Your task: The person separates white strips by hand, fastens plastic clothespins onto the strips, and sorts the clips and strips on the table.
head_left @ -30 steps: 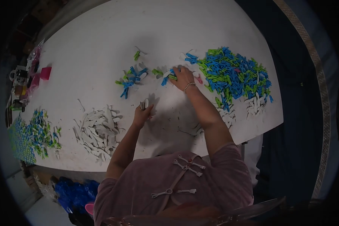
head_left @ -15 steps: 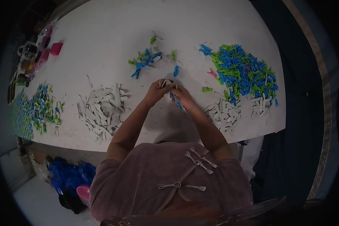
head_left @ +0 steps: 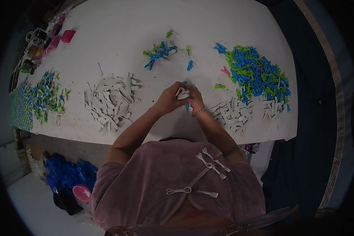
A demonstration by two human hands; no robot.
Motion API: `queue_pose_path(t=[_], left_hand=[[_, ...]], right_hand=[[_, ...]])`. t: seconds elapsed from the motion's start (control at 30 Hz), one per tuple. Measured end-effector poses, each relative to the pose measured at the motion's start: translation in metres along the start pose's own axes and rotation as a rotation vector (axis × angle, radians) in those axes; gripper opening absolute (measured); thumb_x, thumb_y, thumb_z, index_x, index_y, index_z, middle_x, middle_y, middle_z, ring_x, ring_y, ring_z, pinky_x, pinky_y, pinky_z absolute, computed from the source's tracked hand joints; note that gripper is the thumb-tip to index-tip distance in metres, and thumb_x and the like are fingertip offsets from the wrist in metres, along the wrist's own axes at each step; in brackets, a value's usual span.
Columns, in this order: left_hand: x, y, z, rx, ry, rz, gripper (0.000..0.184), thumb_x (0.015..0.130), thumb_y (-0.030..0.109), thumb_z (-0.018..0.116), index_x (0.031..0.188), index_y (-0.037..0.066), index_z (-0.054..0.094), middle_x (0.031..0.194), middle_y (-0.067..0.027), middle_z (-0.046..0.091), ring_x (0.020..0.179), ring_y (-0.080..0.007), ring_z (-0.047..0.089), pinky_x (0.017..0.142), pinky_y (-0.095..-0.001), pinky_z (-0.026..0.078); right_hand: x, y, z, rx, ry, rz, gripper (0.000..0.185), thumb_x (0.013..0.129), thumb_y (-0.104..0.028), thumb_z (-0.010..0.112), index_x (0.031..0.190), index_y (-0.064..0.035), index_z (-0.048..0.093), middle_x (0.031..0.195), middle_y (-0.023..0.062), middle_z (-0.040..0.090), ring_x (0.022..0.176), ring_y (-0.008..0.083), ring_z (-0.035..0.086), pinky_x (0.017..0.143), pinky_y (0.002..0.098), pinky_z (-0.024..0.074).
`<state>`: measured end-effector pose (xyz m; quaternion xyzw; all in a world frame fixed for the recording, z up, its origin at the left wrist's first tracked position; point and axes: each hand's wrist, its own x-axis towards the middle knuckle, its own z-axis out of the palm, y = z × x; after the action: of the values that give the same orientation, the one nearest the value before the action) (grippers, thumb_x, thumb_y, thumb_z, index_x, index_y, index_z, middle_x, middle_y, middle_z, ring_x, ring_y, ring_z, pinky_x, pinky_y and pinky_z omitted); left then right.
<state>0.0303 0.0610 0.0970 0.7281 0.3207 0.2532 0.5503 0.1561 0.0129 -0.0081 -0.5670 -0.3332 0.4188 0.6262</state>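
My left hand (head_left: 171, 99) is closed around several white strips (head_left: 182, 94), whose ends show between the thumb and fingers. Pressed up against it is my right hand (head_left: 196, 98), its fingers curled and partly hidden behind the left. Bits of a blue clothespin (head_left: 187, 106) show at the right palm, so that hand appears to grip it. Beyond the hands lie a loose blue clothespin (head_left: 190, 65), a green clothespin (head_left: 188, 50) and a small cluster of blue and green clothespins (head_left: 159, 53).
A large heap of blue and green clothespins (head_left: 255, 72) lies at right, with white strips (head_left: 233, 114) below it. Another pile of white strips (head_left: 110, 100) is left of my arms. More clothespins (head_left: 47, 96) cover the table's (head_left: 118, 35) far left, near a pink box (head_left: 68, 36).
My hands have come closer together, with the left now overlapping the right. The white strips have turned so their ends face up. The whole view has shifted slightly.
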Motion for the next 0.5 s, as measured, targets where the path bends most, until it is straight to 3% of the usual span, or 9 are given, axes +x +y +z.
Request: queue_pose_path(t=[0.03,0.07,0.1,0.13,0.2,0.27,0.37,0.5], left_hand=[[-0.004,-0.003,0.009,0.002,0.094,0.070,0.032,0.084,0.032,0.059,0.087,0.001,0.054,0.074,-0.0058,0.058,0.067,-0.0093,0.053,0.061,-0.0241,0.043],[-0.007,-0.007,0.013,0.000,0.096,0.076,0.032,0.084,0.032,0.059,0.087,0.001,0.054,0.074,-0.0058,0.058,0.067,-0.0093,0.053,0.061,-0.0241,0.043],[-0.009,-0.009,0.016,-0.020,0.055,-0.046,0.029,0.085,0.030,0.059,0.086,0.001,0.054,0.071,-0.0045,0.057,0.067,-0.0085,0.052,0.061,-0.0239,0.042],[-0.010,-0.013,0.018,-0.039,0.012,-0.168,0.026,0.086,0.027,0.058,0.084,0.001,0.054,0.069,-0.0032,0.056,0.067,-0.0077,0.051,0.061,-0.0236,0.041],[-0.009,-0.030,0.023,-0.138,0.002,-0.178,0.025,0.087,0.025,0.057,0.082,0.001,0.053,0.068,-0.0018,0.054,0.067,-0.0073,0.049,0.060,-0.0241,0.041],[-0.012,-0.044,0.023,-0.232,-0.007,-0.191,0.024,0.088,0.024,0.055,0.080,0.002,0.052,0.068,-0.0005,0.053,0.066,-0.0069,0.048,0.059,-0.0245,0.040],[-0.022,-0.032,0.021,-0.086,0.004,-0.075,0.023,0.090,0.023,0.052,0.077,0.003,0.052,0.065,0.0018,0.050,0.062,-0.0060,0.046,0.056,-0.0248,0.039],[-0.035,-0.014,0.010,-0.428,0.091,-0.253,0.021,0.089,0.024,0.053,0.077,0.007,0.051,0.060,0.0020,0.047,0.054,-0.0063,0.042,0.049,-0.0231,0.035]], right_hand=[[-0.003,-0.015,0.009,-0.003,-0.001,-0.004,0.028,0.084,-0.033,0.056,0.085,-0.0054,0.050,0.063,0.0008,0.047,0.052,0.0111,0.046,0.044,0.0260,0.0374],[-0.008,-0.030,0.018,0.056,0.143,0.107,0.027,0.083,-0.031,0.057,0.084,-0.0054,0.049,0.064,0.0006,0.047,0.055,0.0101,0.046,0.047,0.0254,0.0378],[-0.011,-0.044,0.023,0.117,0.287,0.217,0.026,0.082,-0.029,0.059,0.082,-0.0055,0.048,0.065,0.0004,0.047,0.058,0.0090,0.046,0.050,0.0247,0.0382],[-0.013,-0.046,0.023,0.115,0.289,0.211,0.026,0.082,-0.029,0.059,0.082,-0.0055,0.048,0.065,0.0004,0.047,0.058,0.0090,0.046,0.050,0.0247,0.0382],[-0.017,-0.049,0.023,0.123,0.375,0.168,0.020,0.080,-0.021,0.059,0.080,-0.0053,0.047,0.065,0.0011,0.047,0.058,0.0082,0.045,0.051,0.0250,0.0380],[-0.019,-0.049,0.019,0.174,0.365,0.216,0.017,0.080,-0.018,0.058,0.080,-0.0050,0.047,0.065,0.0011,0.047,0.057,0.0085,0.045,0.051,0.0251,0.0382],[-0.012,-0.045,0.015,0.299,0.376,0.303,0.013,0.078,-0.013,0.057,0.080,-0.0049,0.047,0.064,0.0017,0.047,0.055,0.0101,0.045,0.051,0.0258,0.0395],[0.005,-0.045,-0.004,0.485,0.426,0.452,0.012,0.077,-0.011,0.057,0.078,-0.0067,0.046,0.064,0.0041,0.048,0.053,0.0156,0.048,0.050,0.0284,0.0434]])
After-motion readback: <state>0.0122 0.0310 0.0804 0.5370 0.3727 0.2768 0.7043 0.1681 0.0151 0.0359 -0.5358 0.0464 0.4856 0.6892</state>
